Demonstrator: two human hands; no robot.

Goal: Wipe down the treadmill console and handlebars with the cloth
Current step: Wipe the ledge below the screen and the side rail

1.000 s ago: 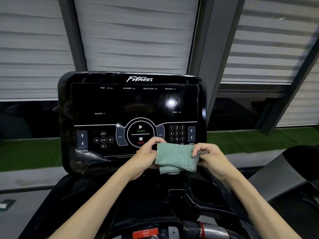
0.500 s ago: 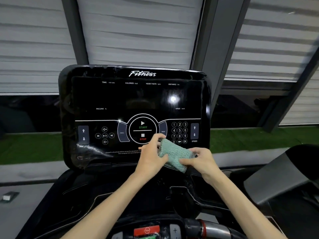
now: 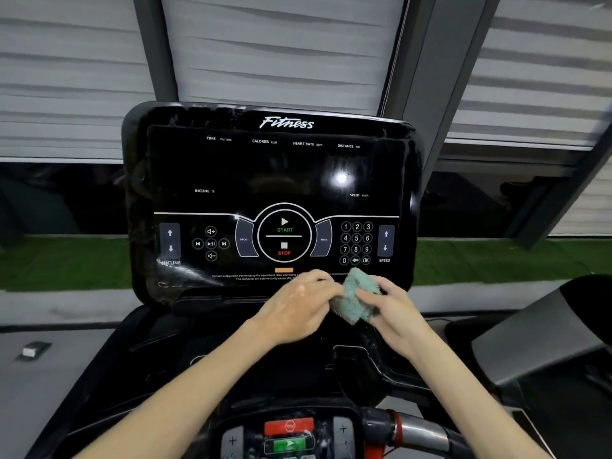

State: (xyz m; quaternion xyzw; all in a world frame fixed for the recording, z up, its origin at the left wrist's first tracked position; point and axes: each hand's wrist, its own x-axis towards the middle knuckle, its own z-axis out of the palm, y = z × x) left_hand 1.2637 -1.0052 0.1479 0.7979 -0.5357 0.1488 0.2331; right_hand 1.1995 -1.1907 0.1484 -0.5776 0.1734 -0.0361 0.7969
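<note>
A glossy black treadmill console [image 3: 271,173] stands before grey slatted blinds [image 3: 271,48] and dark window frames, with a strip of green turf [image 3: 63,263] behind it. A chrome handlebar [image 3: 422,432] with a red collar shows at the bottom edge. Before the console's lower right edge, a bunched teal cloth [image 3: 356,298] sits between both hands: the left hand [image 3: 299,304] curls its fingers against the cloth's left side, and the right hand [image 3: 394,309] pinches it between thumb and fingers. Whether the cloth touches the console cannot be told. The console reads "Fitness", TIME, CALORIES, HEART RATE, DISTANCE, INCLINE, SPEED, START, STOP, plus keys 0 to 9 and OK.
</note>
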